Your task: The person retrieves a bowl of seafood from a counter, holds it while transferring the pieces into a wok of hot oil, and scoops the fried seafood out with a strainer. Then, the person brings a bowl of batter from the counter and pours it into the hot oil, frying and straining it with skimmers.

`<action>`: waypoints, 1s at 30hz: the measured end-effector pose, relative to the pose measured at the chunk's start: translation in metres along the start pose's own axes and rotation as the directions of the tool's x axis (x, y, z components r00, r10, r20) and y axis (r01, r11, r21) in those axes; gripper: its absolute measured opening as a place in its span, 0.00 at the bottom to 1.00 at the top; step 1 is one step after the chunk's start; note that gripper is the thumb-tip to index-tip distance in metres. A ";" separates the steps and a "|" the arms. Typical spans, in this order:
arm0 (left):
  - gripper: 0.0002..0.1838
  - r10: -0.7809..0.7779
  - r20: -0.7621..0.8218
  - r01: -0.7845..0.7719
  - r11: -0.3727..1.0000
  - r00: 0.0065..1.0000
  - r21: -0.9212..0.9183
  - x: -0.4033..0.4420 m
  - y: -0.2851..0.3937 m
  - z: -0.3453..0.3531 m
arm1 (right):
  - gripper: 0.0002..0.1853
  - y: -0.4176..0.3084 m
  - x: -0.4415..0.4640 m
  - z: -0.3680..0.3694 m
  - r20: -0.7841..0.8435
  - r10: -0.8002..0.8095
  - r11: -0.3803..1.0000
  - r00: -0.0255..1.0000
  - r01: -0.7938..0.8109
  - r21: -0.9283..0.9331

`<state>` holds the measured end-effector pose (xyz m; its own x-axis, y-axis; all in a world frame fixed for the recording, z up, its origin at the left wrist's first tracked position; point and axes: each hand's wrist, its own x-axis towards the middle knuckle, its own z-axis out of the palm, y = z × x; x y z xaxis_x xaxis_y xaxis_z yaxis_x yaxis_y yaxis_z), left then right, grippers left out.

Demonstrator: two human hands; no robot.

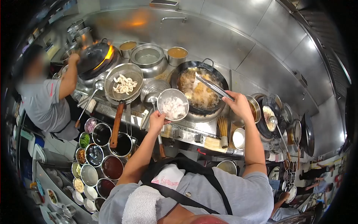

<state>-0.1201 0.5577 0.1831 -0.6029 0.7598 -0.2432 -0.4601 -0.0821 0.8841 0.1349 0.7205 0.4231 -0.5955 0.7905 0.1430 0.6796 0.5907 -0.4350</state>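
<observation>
My left hand (158, 121) grips the rim of a metal bowl (173, 105) that holds pale, whitish pieces. My right hand (238, 105) is closed around metal tongs (215, 87), whose tips reach over the wok (179, 74) and hold a pale piece. Bubbling golden oil (201, 93) fills the wok. Left of the bowl, a strainer with a wooden handle (118, 123) holds pale strips (125, 84). Between strainer and bowl lies a ladle (151, 98).
At the left, a co-worker (48, 97) handles a wok (89, 58) over flames. Pots of sauces and ingredients (112, 167) stand at the lower left. A bamboo brush (223, 130) and a white bowl (238, 138) sit below the wok. More pans (268, 115) stand at the right.
</observation>
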 end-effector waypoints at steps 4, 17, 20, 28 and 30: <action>0.03 0.045 0.028 -0.045 0.999 0.999 -0.025 -0.006 0.000 0.000 | 0.20 0.061 0.061 0.083 -0.038 -0.018 0.996 0.999 0.015 -0.086; 0.04 0.213 0.003 -0.213 0.975 0.977 0.062 0.000 0.027 -0.002 | 0.26 -0.003 0.031 0.022 0.150 -0.247 0.968 0.957 0.250 -0.005; 0.07 0.240 0.059 -0.247 0.951 0.969 0.186 -0.011 0.039 0.009 | 0.24 -0.025 -0.003 0.031 0.243 -0.285 0.925 0.927 0.333 -0.185; 0.06 0.131 0.102 -0.144 0.981 0.986 0.133 0.007 0.011 0.015 | 0.20 -0.013 -0.017 0.051 0.217 -0.183 0.975 0.959 0.205 -0.082; 0.06 0.049 0.070 -0.056 0.995 0.996 0.089 0.008 0.008 0.017 | 0.20 -0.008 -0.023 0.031 0.148 -0.111 0.993 0.983 0.104 0.053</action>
<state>-0.1173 0.5739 0.1952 -0.5778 0.7981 -0.1707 -0.3664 -0.0668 0.9281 0.1301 0.6930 0.3959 -0.7240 0.6874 0.0568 0.5904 0.6602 -0.4643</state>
